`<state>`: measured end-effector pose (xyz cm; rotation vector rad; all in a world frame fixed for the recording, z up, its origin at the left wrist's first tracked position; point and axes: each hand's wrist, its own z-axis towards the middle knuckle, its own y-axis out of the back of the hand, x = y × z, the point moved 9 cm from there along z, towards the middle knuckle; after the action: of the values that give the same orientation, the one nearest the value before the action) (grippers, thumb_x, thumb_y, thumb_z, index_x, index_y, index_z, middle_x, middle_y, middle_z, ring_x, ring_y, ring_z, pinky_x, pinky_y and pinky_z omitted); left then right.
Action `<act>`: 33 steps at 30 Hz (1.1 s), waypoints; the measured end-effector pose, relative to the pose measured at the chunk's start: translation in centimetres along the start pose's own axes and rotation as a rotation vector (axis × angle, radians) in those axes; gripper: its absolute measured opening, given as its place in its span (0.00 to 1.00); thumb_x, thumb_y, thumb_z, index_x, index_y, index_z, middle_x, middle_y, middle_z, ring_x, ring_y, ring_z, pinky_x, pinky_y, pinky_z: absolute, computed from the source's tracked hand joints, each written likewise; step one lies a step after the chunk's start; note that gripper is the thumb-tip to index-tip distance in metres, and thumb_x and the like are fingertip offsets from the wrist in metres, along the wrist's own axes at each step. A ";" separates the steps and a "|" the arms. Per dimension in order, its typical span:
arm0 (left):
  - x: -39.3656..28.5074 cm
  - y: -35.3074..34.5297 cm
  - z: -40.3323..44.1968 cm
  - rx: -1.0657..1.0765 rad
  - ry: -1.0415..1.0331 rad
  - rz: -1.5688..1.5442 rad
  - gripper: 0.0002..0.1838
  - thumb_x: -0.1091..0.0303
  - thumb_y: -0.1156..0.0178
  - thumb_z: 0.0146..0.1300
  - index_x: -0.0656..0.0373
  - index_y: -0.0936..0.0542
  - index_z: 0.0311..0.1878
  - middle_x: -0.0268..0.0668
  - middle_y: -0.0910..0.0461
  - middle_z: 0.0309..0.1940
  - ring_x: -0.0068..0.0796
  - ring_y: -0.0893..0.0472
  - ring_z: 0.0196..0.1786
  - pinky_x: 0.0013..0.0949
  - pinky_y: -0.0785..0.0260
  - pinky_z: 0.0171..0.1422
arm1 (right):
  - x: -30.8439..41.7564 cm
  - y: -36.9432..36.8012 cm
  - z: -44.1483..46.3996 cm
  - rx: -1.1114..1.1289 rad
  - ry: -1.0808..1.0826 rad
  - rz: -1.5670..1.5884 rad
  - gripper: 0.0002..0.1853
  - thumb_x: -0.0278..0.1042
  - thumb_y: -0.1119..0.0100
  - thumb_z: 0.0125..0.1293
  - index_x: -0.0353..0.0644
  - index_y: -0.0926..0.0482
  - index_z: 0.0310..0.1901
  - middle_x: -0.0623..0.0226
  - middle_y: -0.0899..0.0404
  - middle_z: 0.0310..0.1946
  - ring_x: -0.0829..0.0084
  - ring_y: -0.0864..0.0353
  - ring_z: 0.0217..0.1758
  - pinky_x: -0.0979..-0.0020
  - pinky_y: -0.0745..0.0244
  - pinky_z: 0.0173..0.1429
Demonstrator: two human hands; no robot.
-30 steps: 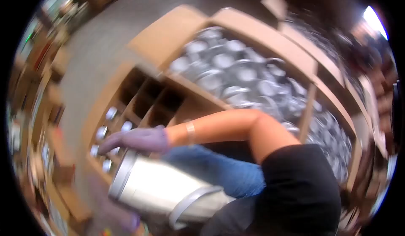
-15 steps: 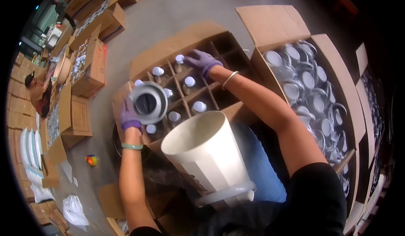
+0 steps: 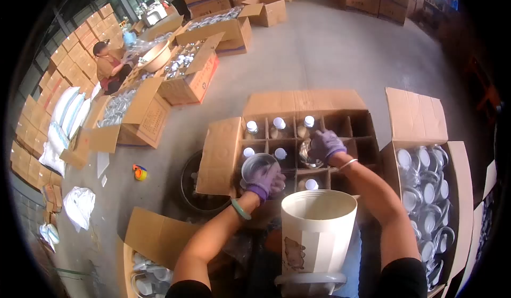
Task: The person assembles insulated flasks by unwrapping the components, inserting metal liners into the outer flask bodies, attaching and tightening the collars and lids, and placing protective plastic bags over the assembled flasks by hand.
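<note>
Head view: grey round plastic-looking vessel (image 3: 253, 166); likely light, stiff; best held by rim (image 3: 255, 155). Purple-gloved left hand (image 3: 265, 180): fingers curled against vessel. Purple-gloved right hand (image 3: 327, 145): finger closure unclear.

White sacks (image 3: 72, 109) lie near stacked brown cartons (image 3: 80, 47).

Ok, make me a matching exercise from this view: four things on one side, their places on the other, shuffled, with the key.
Things:
1. Left hand
2. Cream bucket
3. White-capped bottles
4. Tan basin

Places:
A. In compartments of the divided carton
B. In the background, near a seated person
C. On a grey round container
D. In the foreground, between the wearer's forearms

Pairs: 1-C, 2-D, 3-A, 4-B
</note>
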<state>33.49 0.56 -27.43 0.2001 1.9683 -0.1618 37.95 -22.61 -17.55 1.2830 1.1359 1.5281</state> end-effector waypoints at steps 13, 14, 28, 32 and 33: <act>-15.0 -14.7 -1.1 0.543 -0.333 0.019 0.40 0.33 0.56 0.64 0.53 0.37 0.70 0.43 0.29 0.65 0.45 0.34 0.69 0.49 0.43 0.71 | 10.7 28.6 -17.5 -0.160 0.757 0.482 0.36 0.37 0.31 0.50 0.42 0.31 0.63 0.54 0.26 0.53 0.50 0.27 0.56 0.57 0.30 0.62; -15.3 -15.6 -1.6 0.505 -0.359 0.032 0.40 0.33 0.56 0.64 0.53 0.37 0.70 0.43 0.29 0.65 0.45 0.34 0.69 0.49 0.43 0.71 | 8.7 29.0 -16.4 -0.081 0.478 0.613 0.39 0.34 0.32 0.53 0.39 0.37 0.68 0.53 0.32 0.61 0.57 0.29 0.61 0.57 0.34 0.68; -18.4 -23.2 -4.4 0.338 -0.611 0.249 0.37 0.39 0.54 0.65 0.55 0.37 0.70 0.41 0.30 0.65 0.42 0.33 0.69 0.47 0.43 0.72 | 11.3 16.9 -17.6 0.498 0.607 0.969 0.23 0.44 0.42 0.68 0.39 0.24 0.59 0.59 0.19 0.50 0.63 0.24 0.56 0.64 0.27 0.61; -19.5 -22.8 -4.7 0.331 -0.643 0.254 0.36 0.41 0.54 0.65 0.55 0.37 0.70 0.41 0.30 0.65 0.42 0.33 0.68 0.46 0.43 0.72 | 5.1 16.7 -16.1 0.385 0.304 0.894 0.23 0.46 0.42 0.67 0.39 0.24 0.58 0.59 0.18 0.49 0.63 0.23 0.55 0.64 0.27 0.60; -19.6 -22.7 -4.8 0.333 -0.650 0.259 0.36 0.42 0.54 0.65 0.55 0.37 0.70 0.41 0.30 0.65 0.42 0.33 0.68 0.46 0.43 0.72 | 4.5 16.8 -15.9 0.368 0.282 0.885 0.24 0.46 0.42 0.66 0.39 0.24 0.57 0.59 0.18 0.49 0.62 0.23 0.55 0.64 0.27 0.60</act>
<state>31.91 -21.94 -7.00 0.5444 1.2474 -0.3388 20.97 -24.66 -1.37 2.0395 1.1102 2.2573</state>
